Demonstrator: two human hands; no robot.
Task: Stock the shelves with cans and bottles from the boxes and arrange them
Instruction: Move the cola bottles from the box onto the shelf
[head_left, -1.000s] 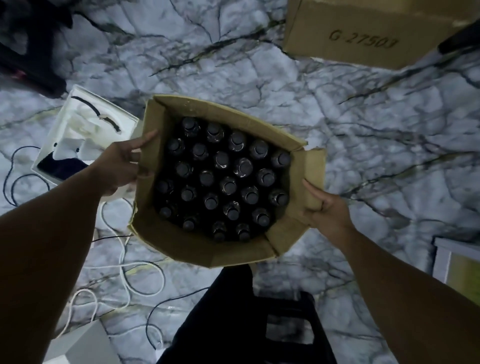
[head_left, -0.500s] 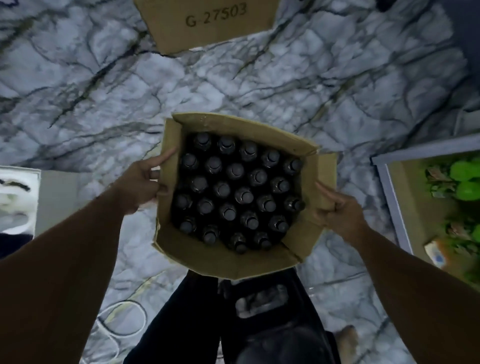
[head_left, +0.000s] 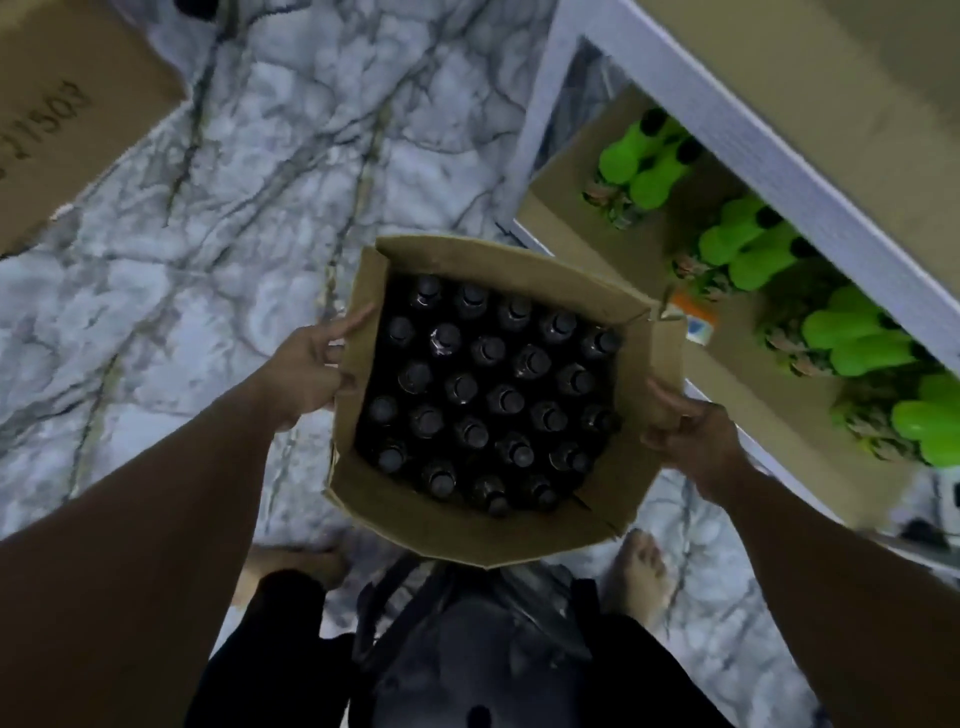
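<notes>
Between the two hands, an open cardboard box (head_left: 467, 530) packed with dark-capped bottles (head_left: 485, 389) is held above a marbled floor (head_left: 249, 208). Left hand (head_left: 306, 371) grips the box's left flap edge, index finger laid along the upper part of that edge, other fingers curled at the outside of the wall. Right hand (head_left: 691, 441) grips the right flap, thumb on top of the cardboard, fingers wrapped under and out of sight. Bottles stand upright in tight rows, caps up, filling the box wall to wall.

Beyond the right-hand grip, just past the box's far right corner, a white-framed shelf unit (head_left: 769, 156) runs diagonally; its lower front rail passes right behind the right hand. Box corner overlaps the shelf's near end in view; cannot tell if they touch. Green bottles (head_left: 649, 166) lie in pairs along the shelf board, near its back. Shelf board nearest the right grip holds only a small orange-and-white item (head_left: 696, 322).

Out from the left grip, open floor stretches to a second cardboard box (head_left: 67, 104) with printed lettering at the far left corner, well apart. Below the grips, toward the body, bare feet (head_left: 641, 571) stand on the floor on either side of dark clothing (head_left: 467, 654), near box wall overhanging them.
</notes>
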